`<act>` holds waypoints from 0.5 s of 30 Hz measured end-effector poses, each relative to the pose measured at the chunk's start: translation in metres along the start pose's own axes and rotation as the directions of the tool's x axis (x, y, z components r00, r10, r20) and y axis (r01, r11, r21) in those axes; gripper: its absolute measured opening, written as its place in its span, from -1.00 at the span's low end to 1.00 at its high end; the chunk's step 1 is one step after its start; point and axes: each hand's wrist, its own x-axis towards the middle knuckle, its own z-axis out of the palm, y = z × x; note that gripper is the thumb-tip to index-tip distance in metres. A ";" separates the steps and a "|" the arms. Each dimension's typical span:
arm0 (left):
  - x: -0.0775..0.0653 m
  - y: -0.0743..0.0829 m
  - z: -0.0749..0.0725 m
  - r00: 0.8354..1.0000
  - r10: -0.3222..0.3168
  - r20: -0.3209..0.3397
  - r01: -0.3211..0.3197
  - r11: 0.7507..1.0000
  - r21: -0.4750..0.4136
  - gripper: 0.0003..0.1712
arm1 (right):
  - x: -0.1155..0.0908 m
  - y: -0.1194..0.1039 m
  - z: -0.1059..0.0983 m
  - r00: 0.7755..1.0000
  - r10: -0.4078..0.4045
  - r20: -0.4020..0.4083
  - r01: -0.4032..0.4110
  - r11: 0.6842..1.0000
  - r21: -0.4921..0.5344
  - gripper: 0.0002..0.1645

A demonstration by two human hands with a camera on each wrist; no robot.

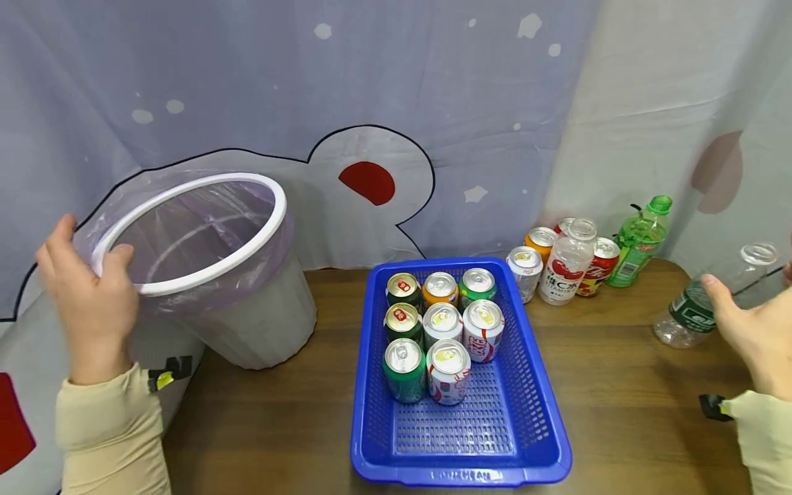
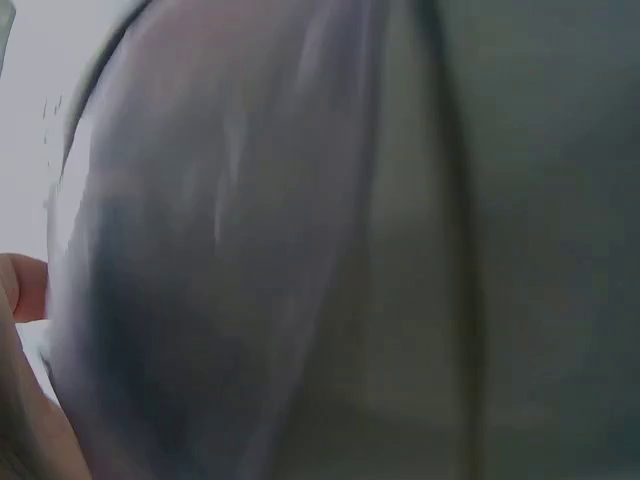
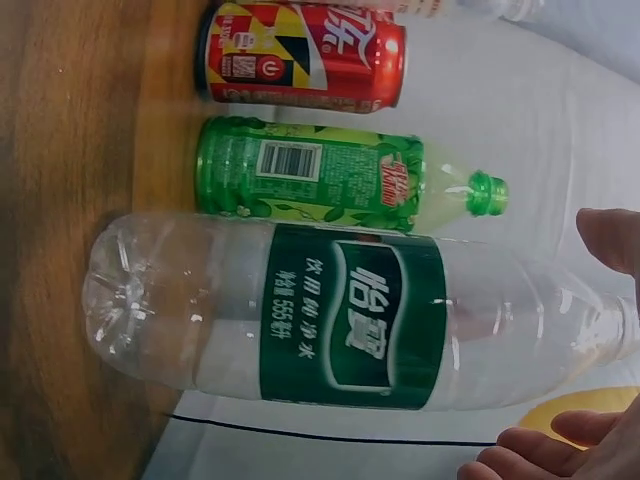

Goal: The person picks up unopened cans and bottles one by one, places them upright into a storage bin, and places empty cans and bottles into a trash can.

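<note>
My left hand is at the near left rim of a grey trash bin lined with a clear purplish bag. Its fingers are spread outside the white rim, and the thumb overlaps the rim. In the left wrist view, the bag and bin wall fill most of the picture. At the far right, my right hand is beside a clear plastic water bottle with a green label. That bottle stands capless on the table; thumb and fingers are apart on either side of its neck.
A blue plastic basket with several drink cans stands mid-table. Behind its right side are more cans, a clear bottle with a red-and-white label and a green bottle. A patterned curtain hangs behind the wooden table.
</note>
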 end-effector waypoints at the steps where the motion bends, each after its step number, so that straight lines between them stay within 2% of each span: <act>1: 0.004 -0.004 -0.002 0.998 -0.062 0.021 0.062 0.998 -0.002 -0.22 | 0.000 0.001 0.001 1.000 0.026 0.001 -0.026 1.000 -0.010 0.06; 3: 0.011 -0.009 -0.005 0.986 -0.155 0.059 0.155 0.988 -0.004 -0.23 | -0.001 0.002 0.002 0.998 0.061 -0.005 -0.061 0.998 -0.027 0.02; 6: 0.019 -0.017 -0.005 0.958 -0.261 0.116 0.268 0.963 -0.043 -0.24 | -0.002 0.006 0.003 0.995 0.098 -0.006 -0.098 0.995 -0.028 -0.02; 8: 0.024 -0.022 -0.004 0.933 -0.317 0.167 0.341 0.930 -0.136 -0.24 | -0.002 0.008 0.004 0.993 0.115 -0.008 -0.115 0.993 -0.020 -0.06; 9: 0.026 -0.024 -0.003 0.920 -0.342 0.193 0.378 0.904 -0.199 -0.26 | -0.002 0.009 0.005 0.992 0.123 -0.007 -0.123 0.992 -0.019 -0.07; 10: 0.028 -0.028 -0.003 0.905 -0.363 0.221 0.416 0.864 -0.284 -0.28 | -0.002 0.010 0.005 0.991 0.132 -0.001 -0.132 0.991 -0.014 -0.08; 11: 0.030 -0.033 -0.003 0.889 -0.378 0.258 0.454 0.805 -0.382 -0.31 | -0.002 0.011 0.005 0.990 0.142 0.008 -0.141 0.990 -0.013 -0.09; 12: 0.031 -0.038 -0.003 0.875 -0.381 0.299 0.483 0.724 -0.491 -0.35 | -0.002 0.012 0.006 0.989 0.148 0.017 -0.148 0.989 -0.010 -0.09; 14: 0.034 -0.051 -0.004 0.857 -0.331 0.396 0.516 0.523 -0.678 -0.42 | -0.003 0.013 0.007 0.985 0.171 0.036 -0.171 0.985 -0.018 -0.10; 15: 0.035 -0.057 -0.004 0.848 -0.297 0.439 0.528 0.399 -0.750 -0.47 | -0.003 0.013 0.007 0.982 0.185 0.044 -0.184 0.983 -0.027 -0.11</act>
